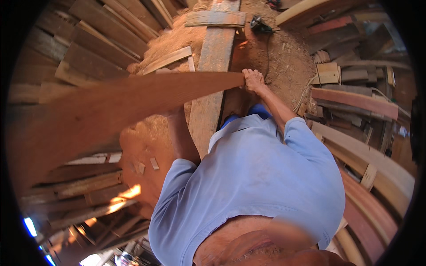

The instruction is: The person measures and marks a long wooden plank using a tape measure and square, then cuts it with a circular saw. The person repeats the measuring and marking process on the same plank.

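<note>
A long reddish-brown plank (133, 99) runs from the middle of the view out to the left, wide and blurred close to the camera. My right hand (254, 80) grips its far narrow end, with the arm stretched forward. My left forearm (179, 135) reaches up under the plank's lower edge, and the plank hides that hand. I wear a light blue shirt (253, 177), and my blue shoes (259, 111) show below the right hand.
A grey weathered board (215, 66) lies on sawdust-covered ground (284, 57) beneath the plank. A dark power tool (259, 24) with a cable sits at the top. Stacked planks (88, 48) fill the left, and curved boards (377, 164) and offcuts fill the right.
</note>
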The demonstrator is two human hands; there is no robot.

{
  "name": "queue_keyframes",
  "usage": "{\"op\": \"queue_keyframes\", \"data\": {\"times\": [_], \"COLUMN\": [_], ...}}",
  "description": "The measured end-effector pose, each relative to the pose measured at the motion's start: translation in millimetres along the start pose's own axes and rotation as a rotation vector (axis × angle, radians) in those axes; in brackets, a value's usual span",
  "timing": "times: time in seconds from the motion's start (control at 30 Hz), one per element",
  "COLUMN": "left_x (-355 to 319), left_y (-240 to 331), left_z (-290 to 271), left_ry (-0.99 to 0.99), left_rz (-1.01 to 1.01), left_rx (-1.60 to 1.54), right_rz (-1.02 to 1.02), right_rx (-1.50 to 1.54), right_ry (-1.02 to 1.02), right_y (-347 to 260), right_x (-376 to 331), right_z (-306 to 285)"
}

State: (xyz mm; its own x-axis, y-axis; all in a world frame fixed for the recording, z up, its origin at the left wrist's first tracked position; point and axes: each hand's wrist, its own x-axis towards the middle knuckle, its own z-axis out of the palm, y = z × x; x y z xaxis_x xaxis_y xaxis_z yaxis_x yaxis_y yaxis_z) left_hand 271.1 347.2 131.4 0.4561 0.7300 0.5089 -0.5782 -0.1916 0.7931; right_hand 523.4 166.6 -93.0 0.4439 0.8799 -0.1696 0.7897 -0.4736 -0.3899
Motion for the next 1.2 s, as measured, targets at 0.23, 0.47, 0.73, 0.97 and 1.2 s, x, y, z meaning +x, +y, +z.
{"op": "queue_keyframes", "data": {"times": [0.23,0.47,0.73,0.97,1.2], "left_x": [51.9,99.8,127.7,111.8,101.1], "left_y": [-78.5,-85.8,-105.6,-99.6,-116.4], "left_z": [82.0,191.0,264.0,347.7,404.0], "left_ry": [0.131,-0.217,-0.546,-0.795,-1.051], "left_rz": [-0.114,-0.122,-0.083,-0.007,-0.066], "left_rx": [0.090,-0.034,0.017,0.038,-0.183], "right_rz": [0.348,0.295,-0.102,-0.442,-0.251], "right_rx": [0.367,0.880,0.817,1.091,0.993], "right_ry": [0.157,0.478,0.788,1.059,1.319], "right_y": [78.6,104.0,10.0,31.7,54.9], "right_x": [-44.8,-98.1,-106.6,-95.9,-145.3], "right_z": [-60.0,-181.1,-356.4,-409.8,-390.2]}}
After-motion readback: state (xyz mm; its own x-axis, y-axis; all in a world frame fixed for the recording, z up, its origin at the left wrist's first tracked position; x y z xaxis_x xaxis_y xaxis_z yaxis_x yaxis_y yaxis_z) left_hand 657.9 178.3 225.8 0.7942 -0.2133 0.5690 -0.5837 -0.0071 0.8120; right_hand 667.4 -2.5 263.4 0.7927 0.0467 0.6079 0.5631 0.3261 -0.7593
